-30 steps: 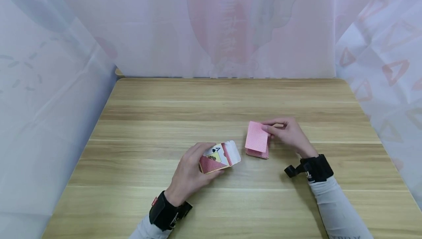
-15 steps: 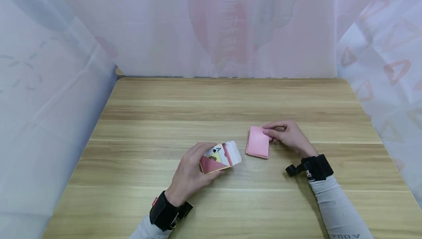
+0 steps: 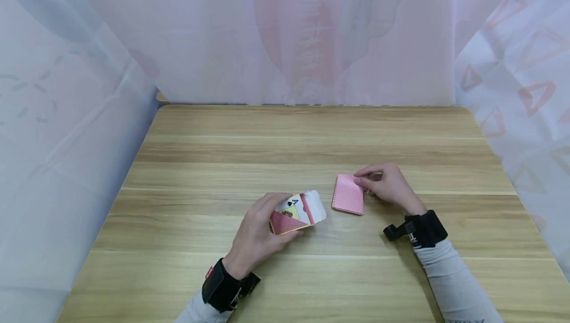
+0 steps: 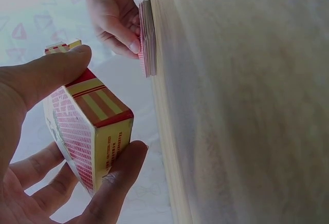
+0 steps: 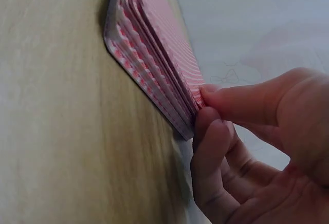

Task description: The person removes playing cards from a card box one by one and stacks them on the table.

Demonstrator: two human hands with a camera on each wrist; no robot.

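A red and yellow card box (image 3: 296,212) with its white flap open is gripped in my left hand (image 3: 262,229), just above the table near the front middle. In the left wrist view, thumb and fingers clamp the card box (image 4: 87,131) from two sides. To its right a deck of red-backed cards (image 3: 348,194) lies flat on the wooden table (image 3: 285,135). My right hand (image 3: 385,184) pinches the deck's far right edge. The right wrist view shows the fingertips (image 5: 205,126) curled against the deck (image 5: 154,44), whose edges are slightly fanned.
Pale patterned curtains (image 3: 67,115) close in the table on the left, back and right. Bare wood stretches behind the hands and along the front edge. Black straps sit on both wrists.
The right hand had a packet of cards tilted up off the deck; it has lowered them flat onto the pile. The left hand and box have stayed put.
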